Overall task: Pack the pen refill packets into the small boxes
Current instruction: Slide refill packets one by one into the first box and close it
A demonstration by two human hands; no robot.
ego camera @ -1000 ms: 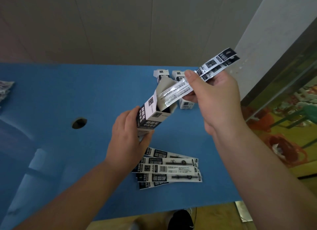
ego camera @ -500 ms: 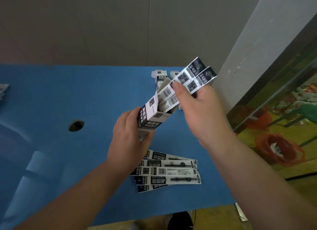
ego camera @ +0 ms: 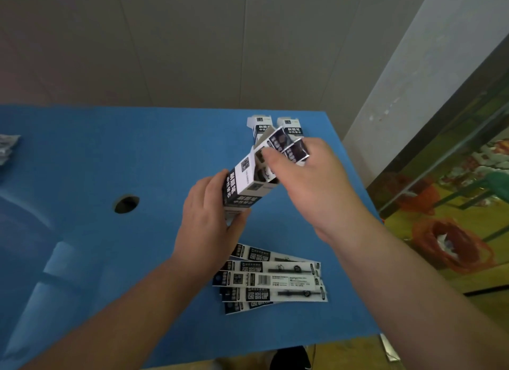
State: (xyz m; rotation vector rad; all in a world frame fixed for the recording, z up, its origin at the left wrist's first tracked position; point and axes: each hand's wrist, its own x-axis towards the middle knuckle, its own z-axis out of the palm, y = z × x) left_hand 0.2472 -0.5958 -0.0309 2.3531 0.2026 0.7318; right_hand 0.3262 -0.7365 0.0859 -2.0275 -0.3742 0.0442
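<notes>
While the left hand (ego camera: 209, 218) grips the lower end of a small box (ego camera: 245, 187) held up over the blue table (ego camera: 137, 149), the right hand (ego camera: 308, 182) pinches a couple of refill packets (ego camera: 289, 146), thumb on top, with most of their length down inside the open mouth and only the dark printed ends sticking out; progress looks like mid-task, this insertion nearly seated but not finished, flap (ego camera: 265, 136) open; two more boxes (ego camera: 260, 125) stand at the far edge near the table's right corner, whether filled or empty cannot tell; a loose fan of packets (ego camera: 272, 280) lies flat on the table near the front edge, just below the left wrist, so at least several are left to pack; count of the fan roughly five, overlap makes it unsure; held box long axis tilted, bottom toward the person and left, mouth pointing up, away and to the right; packets in hand run along that same axis; packets on the table lie with long axis left-right, dark label ends to the left; round hole (ego camera: 126, 203) in the table left of the hands; some crumpled wrappers (ego camera: 7, 146) at the far left edge, too blurred to identify.
</notes>
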